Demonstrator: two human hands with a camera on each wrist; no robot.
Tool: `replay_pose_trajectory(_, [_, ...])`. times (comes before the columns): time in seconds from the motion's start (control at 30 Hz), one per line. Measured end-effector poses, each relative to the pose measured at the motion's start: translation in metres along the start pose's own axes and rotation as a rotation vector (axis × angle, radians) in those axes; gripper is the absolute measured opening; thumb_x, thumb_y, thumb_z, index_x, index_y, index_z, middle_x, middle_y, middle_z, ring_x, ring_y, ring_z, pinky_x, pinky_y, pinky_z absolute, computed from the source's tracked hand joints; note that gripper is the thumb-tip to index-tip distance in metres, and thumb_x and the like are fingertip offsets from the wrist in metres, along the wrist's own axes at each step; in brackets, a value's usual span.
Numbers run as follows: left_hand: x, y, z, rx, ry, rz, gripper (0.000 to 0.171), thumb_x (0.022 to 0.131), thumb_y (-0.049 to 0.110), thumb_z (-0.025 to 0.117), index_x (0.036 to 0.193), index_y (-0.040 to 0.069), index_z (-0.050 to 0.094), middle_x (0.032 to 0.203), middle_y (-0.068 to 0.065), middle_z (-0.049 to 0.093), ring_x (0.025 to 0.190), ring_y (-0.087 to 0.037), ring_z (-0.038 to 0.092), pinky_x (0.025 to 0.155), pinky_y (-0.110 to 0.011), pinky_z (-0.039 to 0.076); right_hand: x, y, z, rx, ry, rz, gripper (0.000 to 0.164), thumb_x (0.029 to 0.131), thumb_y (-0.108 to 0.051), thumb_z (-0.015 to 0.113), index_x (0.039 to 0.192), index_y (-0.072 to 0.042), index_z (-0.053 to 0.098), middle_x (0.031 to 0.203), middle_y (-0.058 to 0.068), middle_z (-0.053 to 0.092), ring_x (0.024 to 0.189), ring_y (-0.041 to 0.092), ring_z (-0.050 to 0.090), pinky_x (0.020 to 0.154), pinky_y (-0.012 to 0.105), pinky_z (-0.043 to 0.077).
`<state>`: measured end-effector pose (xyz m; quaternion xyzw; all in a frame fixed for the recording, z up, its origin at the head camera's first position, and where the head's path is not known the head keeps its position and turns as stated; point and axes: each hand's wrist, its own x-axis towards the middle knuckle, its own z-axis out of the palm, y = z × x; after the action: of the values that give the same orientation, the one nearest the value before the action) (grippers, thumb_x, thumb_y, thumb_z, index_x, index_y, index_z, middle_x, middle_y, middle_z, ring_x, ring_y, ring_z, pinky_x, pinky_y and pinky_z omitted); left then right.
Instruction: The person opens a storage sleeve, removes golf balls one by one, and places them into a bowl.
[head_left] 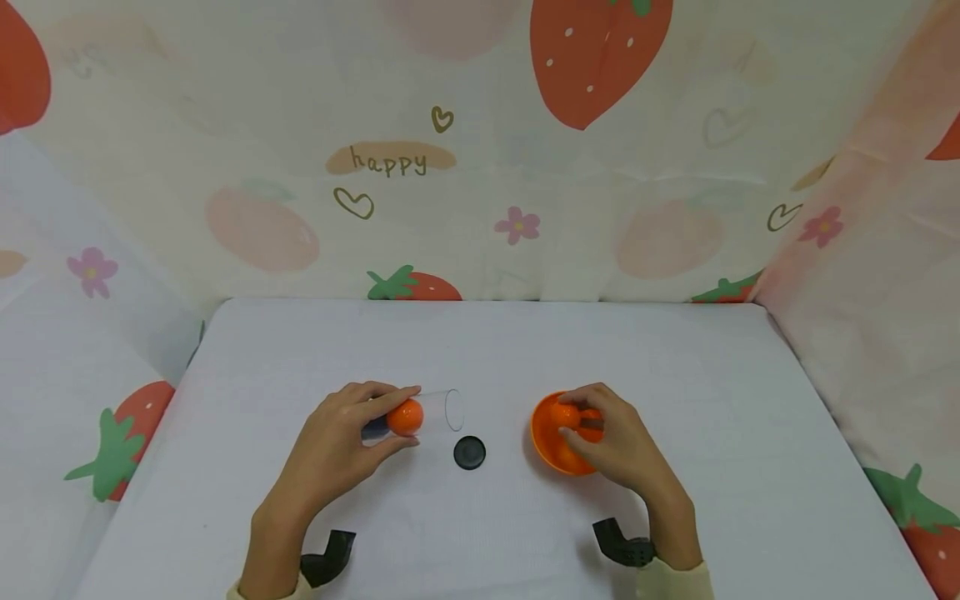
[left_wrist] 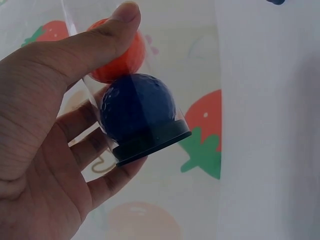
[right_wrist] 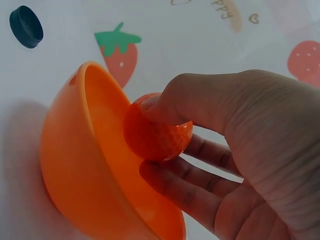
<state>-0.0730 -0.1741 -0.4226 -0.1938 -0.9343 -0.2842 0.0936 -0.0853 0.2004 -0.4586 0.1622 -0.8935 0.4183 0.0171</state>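
Note:
My left hand [head_left: 333,442] grips a clear tube [head_left: 438,410] that lies tilted toward the right, its free end pointing at the bowl. Inside the tube, an orange golf ball [head_left: 405,417] and a dark blue golf ball [left_wrist: 137,107] touch each other. A dark cap [left_wrist: 152,142] closes the end beside the blue ball. Over an orange bowl [head_left: 551,450], my right hand [head_left: 624,439] pinches another orange golf ball [right_wrist: 155,132] between thumb and fingers, at the level of the rim. The fingers partly hide the bowl's inside.
A loose round black cap [head_left: 469,452] lies on the white table [head_left: 480,350] between tube and bowl. Black camera mounts [head_left: 327,560] sit at both wrists. A strawberry-print cloth [head_left: 480,208] stands behind the table and at its sides.

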Motion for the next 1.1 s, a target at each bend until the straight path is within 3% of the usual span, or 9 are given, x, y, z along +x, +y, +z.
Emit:
replay_pose_trajectory(0.53, [-0.0007,-0.0003,0.0022,-0.016,-0.009,0.010,0.063,0.076,0.034,0.096,0.135,0.029,0.074,0.113,0.006,0.075,0.110,-0.017,0.068,0.094,-0.044,0.059,-0.0008,-0.0015,0.0015,-0.049,-0.032,0.006,0.034,0.091,0.001,0.078,0.124,-0.006,0.071,0.125,0.008,0.071,0.115,0.027,0.070,0.101,0.048,0.061])
replay_pose_trajectory(0.73, [-0.0004,0.0000,0.0024,-0.017,0.001,0.013,0.066,0.075,0.034,0.097,0.137,0.030,0.073,0.113,0.006,0.075,0.109,-0.015,0.067,0.093,-0.043,0.061,0.0015,-0.0026,0.0020,-0.086,0.021,-0.029,0.032,0.093,0.000,0.076,0.124,-0.005,0.072,0.126,0.008,0.073,0.118,0.029,0.069,0.102,0.054,0.058])
replay_pose_trajectory(1.1, [0.0009,0.0023,0.0033,-0.014,-0.007,0.021,0.067,0.076,0.034,0.096,0.139,0.029,0.072,0.113,0.005,0.075,0.109,-0.017,0.068,0.093,-0.044,0.060,0.0028,-0.0042,0.0030,-0.061,0.073,-0.044,0.031,0.094,-0.002,0.077,0.124,-0.006,0.072,0.124,0.007,0.074,0.115,0.028,0.071,0.099,0.052,0.060])
